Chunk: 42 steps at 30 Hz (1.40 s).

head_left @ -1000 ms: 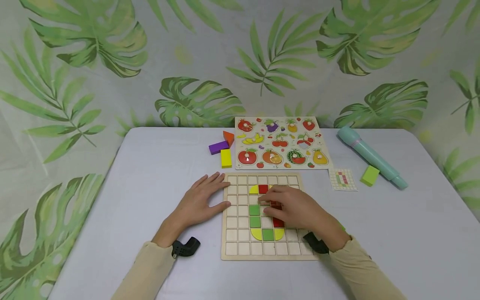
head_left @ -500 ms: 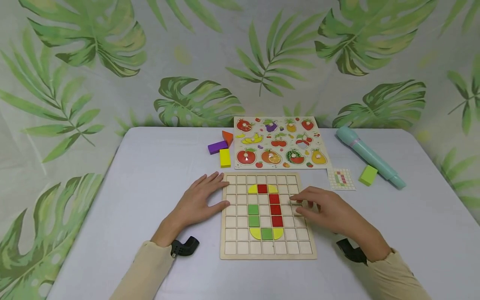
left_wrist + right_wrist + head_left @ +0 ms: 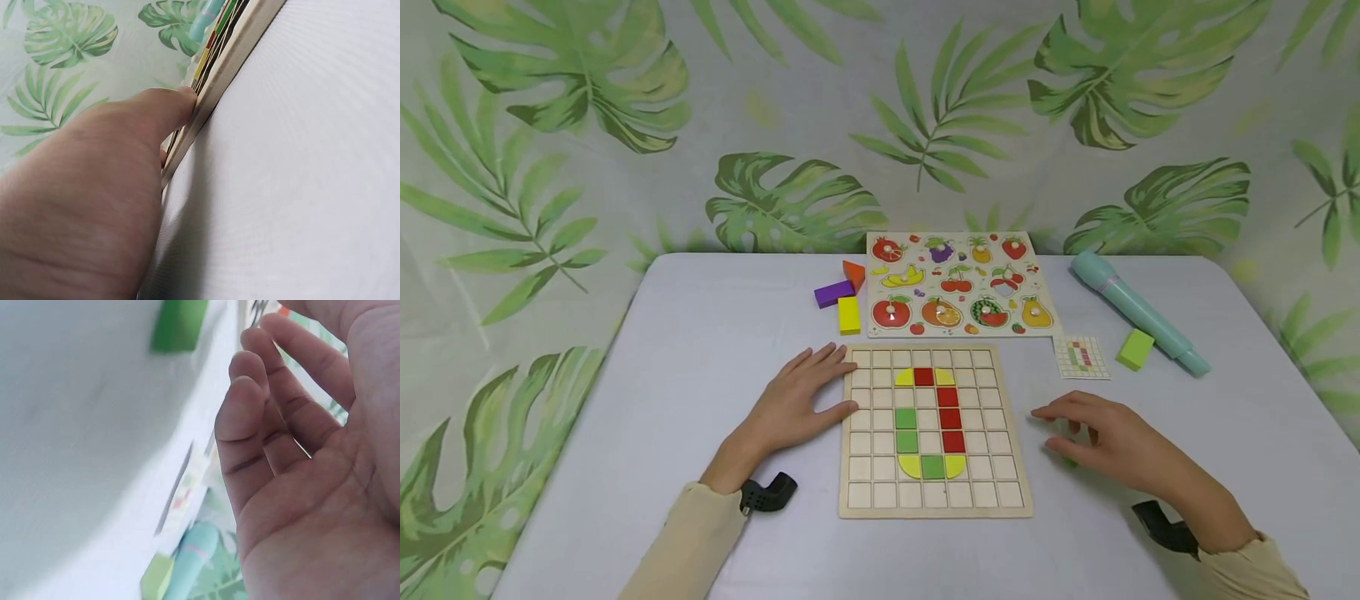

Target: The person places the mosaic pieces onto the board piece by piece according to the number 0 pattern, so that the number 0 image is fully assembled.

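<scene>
A wooden grid board (image 3: 934, 512) lies in the middle of the table, holding red tiles (image 3: 949, 419), green tiles (image 3: 907, 430) and yellow quarter-round tiles (image 3: 906, 378). My left hand (image 3: 801, 400) lies flat on the table, its fingertips against the board's left edge (image 3: 219, 69). To the right of the board, my right hand (image 3: 1086, 429) hovers low with relaxed, slightly curled fingers (image 3: 250, 400) and an empty palm. A small green tile (image 3: 178, 325) lies on the table just under that hand's fingers.
Behind the board lies a fruit peg puzzle (image 3: 958, 283), with purple (image 3: 837, 293), orange (image 3: 854, 273) and yellow (image 3: 848, 315) blocks to its left. At the right are a small pattern card (image 3: 1082, 357), a light green block (image 3: 1135, 348) and a teal cylinder (image 3: 1138, 312).
My right hand has left the red tiles on the board and moved right, off the board, down to the table beside it. The left hand has stayed put.
</scene>
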Available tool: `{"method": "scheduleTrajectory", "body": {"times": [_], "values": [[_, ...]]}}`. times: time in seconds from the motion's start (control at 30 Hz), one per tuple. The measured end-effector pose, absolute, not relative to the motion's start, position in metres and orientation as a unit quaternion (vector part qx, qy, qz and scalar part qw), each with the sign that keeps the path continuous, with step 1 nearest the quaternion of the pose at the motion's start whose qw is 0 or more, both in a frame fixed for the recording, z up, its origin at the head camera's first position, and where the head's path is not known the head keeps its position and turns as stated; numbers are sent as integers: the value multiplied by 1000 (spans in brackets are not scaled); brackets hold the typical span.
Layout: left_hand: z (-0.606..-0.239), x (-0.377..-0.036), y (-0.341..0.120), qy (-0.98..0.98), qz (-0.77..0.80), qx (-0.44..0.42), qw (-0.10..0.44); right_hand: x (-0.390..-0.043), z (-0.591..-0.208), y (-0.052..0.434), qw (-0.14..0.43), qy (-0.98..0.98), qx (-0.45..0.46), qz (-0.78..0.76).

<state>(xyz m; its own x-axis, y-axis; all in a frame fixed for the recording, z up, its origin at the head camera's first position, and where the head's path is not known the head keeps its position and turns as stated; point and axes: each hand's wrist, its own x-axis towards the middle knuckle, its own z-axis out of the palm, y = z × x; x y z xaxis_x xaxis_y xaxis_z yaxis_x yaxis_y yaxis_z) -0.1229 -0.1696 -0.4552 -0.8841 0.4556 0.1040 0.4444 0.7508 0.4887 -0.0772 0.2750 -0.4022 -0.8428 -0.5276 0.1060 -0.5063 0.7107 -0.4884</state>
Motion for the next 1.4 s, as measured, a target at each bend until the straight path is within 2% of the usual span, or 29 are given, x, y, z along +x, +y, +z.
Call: {"method": "scheduleTrajectory", "body": {"times": [0.37,0.63,0.9,1.23,1.4], "values": [[-454,-123,-171,936,260,238,7,-68,-411,305,49,932,-272,-236],[-453,-122,-171,935,262,239,6,-68,-414,310,21,930,-279,-238],[-454,-123,-170,934,261,242,7,-71,-413,312,17,940,-262,-219],[-452,-122,-169,934,263,240,13,-81,-408,293,10,933,-284,-221],[-454,-123,-169,934,263,242,13,-89,-398,274,31,932,-280,-227]]}}
